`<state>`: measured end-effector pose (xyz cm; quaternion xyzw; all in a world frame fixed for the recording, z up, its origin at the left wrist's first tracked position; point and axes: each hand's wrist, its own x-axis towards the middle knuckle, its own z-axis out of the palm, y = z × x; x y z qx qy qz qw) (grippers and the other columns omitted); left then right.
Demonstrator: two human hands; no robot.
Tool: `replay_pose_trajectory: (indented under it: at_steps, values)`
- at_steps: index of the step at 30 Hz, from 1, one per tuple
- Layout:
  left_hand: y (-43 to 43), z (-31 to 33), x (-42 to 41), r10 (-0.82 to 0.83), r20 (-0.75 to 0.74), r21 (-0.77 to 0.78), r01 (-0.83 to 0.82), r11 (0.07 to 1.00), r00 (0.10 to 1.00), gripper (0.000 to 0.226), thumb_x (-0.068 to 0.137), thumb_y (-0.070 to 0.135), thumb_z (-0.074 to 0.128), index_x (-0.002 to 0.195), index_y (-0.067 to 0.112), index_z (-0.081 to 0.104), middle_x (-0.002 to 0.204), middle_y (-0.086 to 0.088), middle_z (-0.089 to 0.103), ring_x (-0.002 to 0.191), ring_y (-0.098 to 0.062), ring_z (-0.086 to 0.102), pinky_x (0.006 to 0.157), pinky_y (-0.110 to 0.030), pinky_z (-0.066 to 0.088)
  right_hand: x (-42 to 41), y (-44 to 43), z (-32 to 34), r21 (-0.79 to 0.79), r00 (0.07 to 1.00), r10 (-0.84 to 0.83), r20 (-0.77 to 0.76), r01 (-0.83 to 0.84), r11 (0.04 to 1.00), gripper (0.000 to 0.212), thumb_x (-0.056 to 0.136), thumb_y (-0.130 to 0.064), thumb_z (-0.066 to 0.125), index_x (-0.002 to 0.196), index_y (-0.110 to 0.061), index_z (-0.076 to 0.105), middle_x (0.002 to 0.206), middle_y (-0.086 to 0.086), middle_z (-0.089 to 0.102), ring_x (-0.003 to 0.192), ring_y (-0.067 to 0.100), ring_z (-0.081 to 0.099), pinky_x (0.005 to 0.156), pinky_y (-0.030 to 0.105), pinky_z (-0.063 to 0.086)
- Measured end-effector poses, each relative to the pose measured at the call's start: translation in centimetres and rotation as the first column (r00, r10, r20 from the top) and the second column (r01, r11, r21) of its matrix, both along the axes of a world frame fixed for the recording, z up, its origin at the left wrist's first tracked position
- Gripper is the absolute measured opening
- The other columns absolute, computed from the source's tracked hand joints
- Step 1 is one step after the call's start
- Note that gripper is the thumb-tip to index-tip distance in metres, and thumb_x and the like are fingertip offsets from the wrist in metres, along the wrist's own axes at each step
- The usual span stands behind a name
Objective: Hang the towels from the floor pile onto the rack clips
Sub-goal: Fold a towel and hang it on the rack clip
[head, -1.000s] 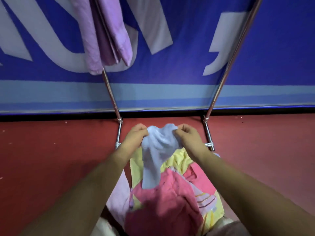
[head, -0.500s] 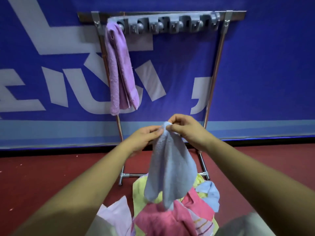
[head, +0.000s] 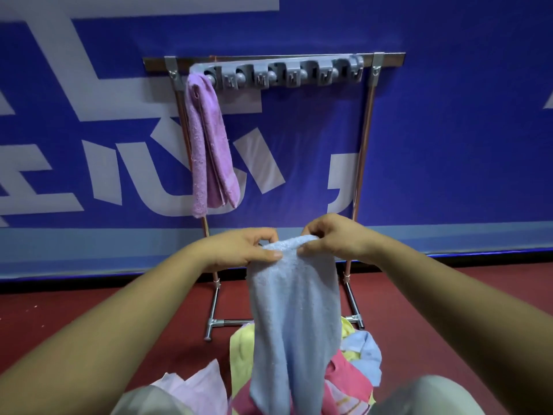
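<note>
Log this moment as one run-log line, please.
left hand: pinches light blue terry towel top edge | right hand: pinches same edge | purple terry towel: hangs at metal rack left end

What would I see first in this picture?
A blue towel hangs in the middle, pinched at its top by the left hand and right hand. Behind it, a purple towel dangles from the rack's left end. A colourful pile lies on the red floor below.

Setting: indoor sports hall or court. Evidence: red court-type floor (head: 89, 319); long blue barrier banner (head: 449, 130) bearing large white lettering (head: 167, 94).
</note>
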<state>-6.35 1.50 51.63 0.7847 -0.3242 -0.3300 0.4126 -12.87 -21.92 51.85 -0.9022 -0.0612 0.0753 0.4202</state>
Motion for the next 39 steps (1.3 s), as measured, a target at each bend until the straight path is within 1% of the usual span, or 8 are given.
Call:
replay_pose_trajectory:
  at_steps: [5, 8, 14, 19, 21, 27, 33, 39]
  values:
    - [-0.6, 1.3, -0.7, 0.203, -0.264, -0.339, -0.288, 0.896, 0.943, 0.009, 0.092, 0.013, 0.065, 0.089, 0.016, 0.056, 0.076, -0.001, 0.058, 0.066, -0.013, 0.053, 0.06, -0.024, 0.041, -0.4, -0.2, 1.0, 0.129, 0.999, -0.005, 0.048, -0.002, 0.992, 0.024, 0.08, -0.026, 0.075, 0.071, -0.019, 0.054, 0.071, -0.006, 0.054, 0.069, 0.01, 0.049, 0.071, 0.031, 0.039]
    - [-0.6, 2.1, -0.2, 0.27, -0.248, -0.463, -0.358, 0.811, 0.93, 0.027, 0.085, -0.005, 0.067, 0.101, 0.013, 0.056, 0.082, -0.004, 0.067, 0.072, -0.017, 0.061, 0.065, -0.025, 0.049, -0.6, -0.4, 1.0, 0.288, 0.999, 0.034, -0.005, -0.031, 0.957, 0.023, 0.082, -0.021, 0.075, 0.073, -0.017, 0.054, 0.074, 0.001, 0.054, 0.073, 0.014, 0.051, 0.073, 0.032, 0.039]
    - [-0.6, 3.8, -0.8, 0.254, -0.033, -0.446, -0.241, 0.862, 0.967, 0.033, 0.089, -0.013, 0.058, 0.113, 0.01, 0.058, 0.099, -0.006, 0.072, 0.093, -0.015, 0.066, 0.085, -0.022, 0.052, -1.3, 0.3, 1.7, 0.561, 0.984, 0.11, -0.14, -0.012, 0.828, 0.035, 0.096, -0.038, 0.063, 0.07, -0.02, 0.048, 0.069, -0.002, 0.046, 0.06, 0.014, 0.038, 0.058, 0.027, 0.032]
    - [-0.1, 4.4, -1.5, 0.195, 0.01, -0.41, -0.174, 0.895, 0.981, 0.036, 0.088, -0.018, 0.053, 0.108, 0.01, 0.061, 0.096, -0.006, 0.073, 0.092, -0.014, 0.066, 0.085, -0.022, 0.051, -1.7, 0.8, 1.9, 0.466, 0.975, 0.185, -0.121, -0.108, 0.878, 0.015, 0.094, -0.018, 0.069, 0.108, -0.018, 0.066, 0.071, 0.003, 0.039, 0.059, 0.016, 0.03, 0.055, 0.027, 0.026]
    - [0.1, 4.6, -1.6, 0.172, 0.009, -0.398, -0.154, 0.905, 0.985, 0.034, 0.088, -0.017, 0.054, 0.108, 0.01, 0.062, 0.096, -0.007, 0.072, 0.091, -0.014, 0.065, 0.084, -0.021, 0.051, -2.2, 1.3, 2.3, 0.355, 0.98, 0.183, -0.08, -0.143, 0.924, 0.005, 0.094, -0.018, 0.069, 0.094, -0.013, 0.068, 0.067, -0.004, 0.048, 0.058, 0.01, 0.04, 0.057, 0.024, 0.031]
    - [1.0, 4.8, -1.1, 0.276, 0.248, -0.299, -0.198, 0.934, 0.929, 0.037, 0.085, -0.016, 0.057, 0.106, 0.013, 0.068, 0.102, -0.014, 0.071, 0.094, -0.012, 0.064, 0.088, -0.025, 0.049, -1.3, 0.1, 2.9, 0.17, 0.996, -0.032, 0.083, 0.017, 0.985, 0.054, 0.073, -0.044, 0.084, 0.087, 0.002, 0.06, 0.077, 0.001, 0.052, 0.073, 0.014, 0.047, 0.071, 0.032, 0.036]
    - [1.4, 4.8, -0.6, 0.467, 0.107, -0.421, -0.386, 0.821, 0.878, 0.037, 0.086, -0.02, 0.048, 0.099, 0.011, 0.064, 0.089, -0.002, 0.068, 0.076, -0.003, 0.062, 0.064, -0.01, 0.046, -1.4, -2.0, 1.4, 0.19, 0.999, -0.045, -0.028, 0.049, 0.981, 0.019, 0.076, -0.022, 0.085, 0.076, -0.016, 0.067, 0.076, 0.001, 0.065, 0.072, 0.016, 0.058, 0.071, 0.034, 0.046]
    - [2.1, 3.5, -0.7, 0.497, 0.14, -0.367, -0.421, 0.829, 0.856, 0.035, 0.078, -0.019, 0.047, 0.082, 0.012, 0.063, 0.071, -0.001, 0.062, 0.068, -0.011, 0.055, 0.06, -0.015, 0.044, -1.8, -2.5, 2.7, 0.652, 0.972, -0.224, -0.07, 0.215, 0.727, 0.016, 0.087, -0.007, 0.072, 0.097, 0.005, 0.071, 0.087, 0.016, 0.068, 0.083, 0.028, 0.064, 0.074, 0.034, 0.053]
